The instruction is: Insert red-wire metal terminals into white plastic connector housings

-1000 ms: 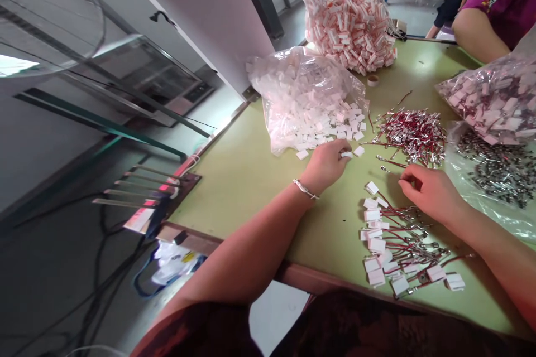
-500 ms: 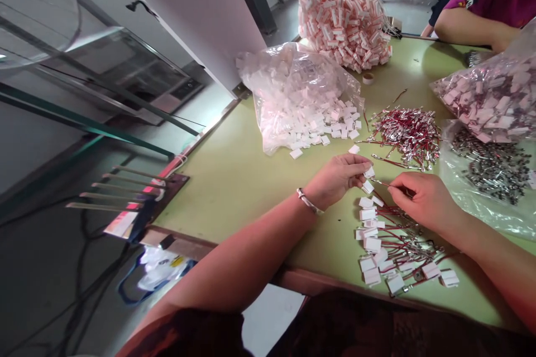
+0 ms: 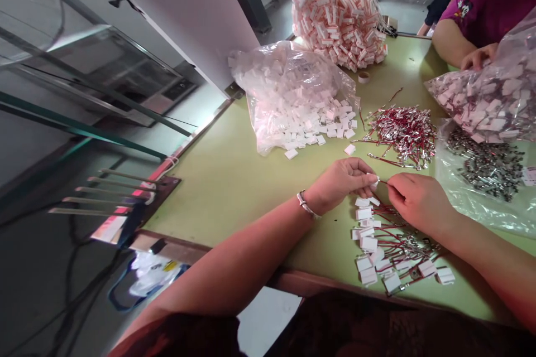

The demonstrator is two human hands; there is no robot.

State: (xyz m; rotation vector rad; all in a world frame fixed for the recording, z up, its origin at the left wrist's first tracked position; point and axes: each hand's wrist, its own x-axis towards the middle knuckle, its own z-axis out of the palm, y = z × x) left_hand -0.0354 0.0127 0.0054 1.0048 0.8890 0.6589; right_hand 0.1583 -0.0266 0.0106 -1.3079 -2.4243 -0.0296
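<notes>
Between thumb and fingers, my left hand (image 3: pixel 350 178) pinches a small white plastic connector housing (image 3: pixel 372 179), partly covered by the fingertips. My right hand (image 3: pixel 419 198) is closed on a thin wire (image 3: pixel 382 182), whose visible end meets the housing; whether its metal terminal sits inside cannot be made out. Just below both hands lies a row of white housings with dark red wires (image 3: pixel 369 244) attached, their metal ends pointing right. Beyond my right hand is a pile of loose red wires (image 3: pixel 404 134) with shiny terminals. One loose housing (image 3: pixel 349 149) lies above my left hand.
A clear bag spilling white housings (image 3: pixel 293 100) lies behind, with a stack of orange-white pieces (image 3: pixel 339 17) past it. On the right are another housing bag (image 3: pixel 489 100) and a bag of dark metal parts (image 3: pixel 488 164). A co-worker's hand (image 3: pixel 479 57) rests there. Metal prongs (image 3: pixel 113 189) jut off the left edge.
My hands have come closer together, bringing the wire's end up to the housing. At the far right, the co-worker's hand now shows at the bag of housings. The view has shifted slightly.
</notes>
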